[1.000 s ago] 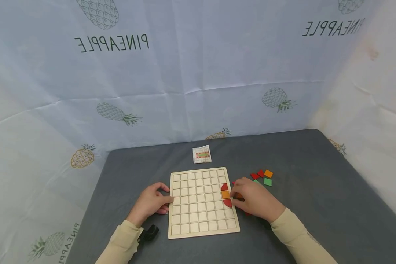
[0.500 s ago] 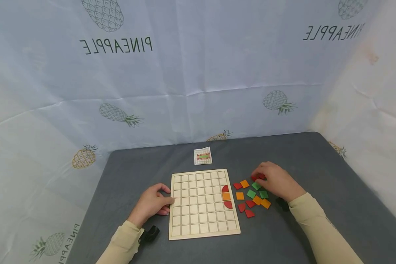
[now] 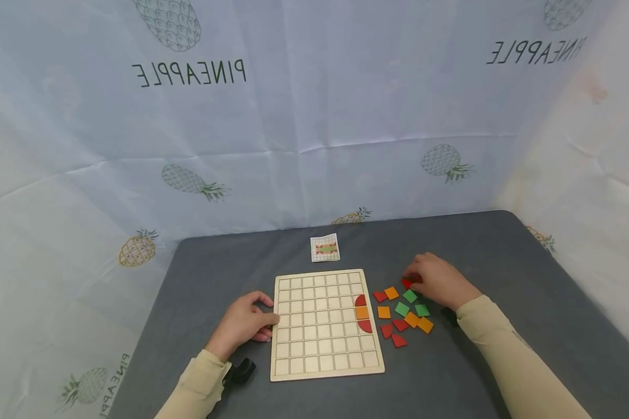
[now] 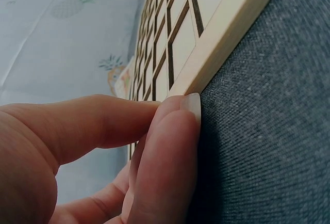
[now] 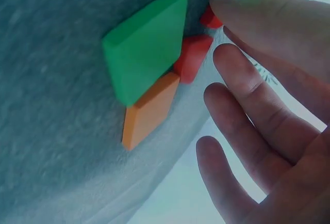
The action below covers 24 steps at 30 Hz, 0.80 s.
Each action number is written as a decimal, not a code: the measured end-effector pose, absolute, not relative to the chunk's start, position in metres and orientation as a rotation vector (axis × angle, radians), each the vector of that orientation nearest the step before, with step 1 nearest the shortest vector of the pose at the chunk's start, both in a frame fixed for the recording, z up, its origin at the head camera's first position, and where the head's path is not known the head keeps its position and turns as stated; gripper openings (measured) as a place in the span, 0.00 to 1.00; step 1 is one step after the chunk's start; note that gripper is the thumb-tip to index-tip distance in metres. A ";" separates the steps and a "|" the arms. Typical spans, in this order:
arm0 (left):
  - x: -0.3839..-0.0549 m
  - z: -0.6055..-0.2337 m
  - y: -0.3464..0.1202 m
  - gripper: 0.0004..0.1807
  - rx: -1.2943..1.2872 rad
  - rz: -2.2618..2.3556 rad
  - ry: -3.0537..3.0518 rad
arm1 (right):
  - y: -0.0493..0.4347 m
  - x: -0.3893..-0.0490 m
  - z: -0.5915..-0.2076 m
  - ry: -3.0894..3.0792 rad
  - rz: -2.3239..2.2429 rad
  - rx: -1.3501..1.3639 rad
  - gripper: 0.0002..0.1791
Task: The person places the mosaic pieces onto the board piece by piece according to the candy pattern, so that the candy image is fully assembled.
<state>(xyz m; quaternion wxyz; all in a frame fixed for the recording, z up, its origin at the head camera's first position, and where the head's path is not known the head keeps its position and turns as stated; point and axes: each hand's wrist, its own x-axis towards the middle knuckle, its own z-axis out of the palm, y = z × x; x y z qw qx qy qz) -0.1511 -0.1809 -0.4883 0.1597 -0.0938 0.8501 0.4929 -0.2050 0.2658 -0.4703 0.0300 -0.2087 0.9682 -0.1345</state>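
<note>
In the head view a pale wooden grid board [image 3: 314, 326] lies on the dark table. An orange square [image 3: 362, 313] sits on its right side between two red quarter-round tiles [image 3: 364, 326]. My left hand [image 3: 245, 320] holds the board's left edge, thumb on top; the left wrist view shows the thumb and fingertips [image 4: 180, 110] at that edge. My right hand [image 3: 440, 282] is at the far side of the loose tiles, thumb and index finger pinching at a red tile [image 5: 210, 18], partly hidden. Its other fingers are spread apart. A green tile [image 5: 149, 48] lies close by.
Right of the board lie several loose tiles: green [image 3: 402, 309], orange [image 3: 384, 312] and red [image 3: 399, 340]. A small printed card [image 3: 325, 248] with a coloured grid pattern lies behind the board. A pineapple-print cloth [image 3: 272, 186] hangs behind the table.
My right hand has moved from the board's right edge to the far side of the loose tiles, uncovering them. Over the last half second it shifts only slightly. My left hand stays at the board.
</note>
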 end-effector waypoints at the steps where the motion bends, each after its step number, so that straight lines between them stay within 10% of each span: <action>1: -0.151 -0.488 -0.180 0.19 -0.265 1.408 2.431 | 0.265 -0.206 -0.470 2.985 -0.409 -0.647 0.08; 24: -0.151 -0.487 -0.180 0.19 -0.265 1.396 2.442 | 0.190 -0.201 -0.470 2.932 -0.629 -0.632 0.08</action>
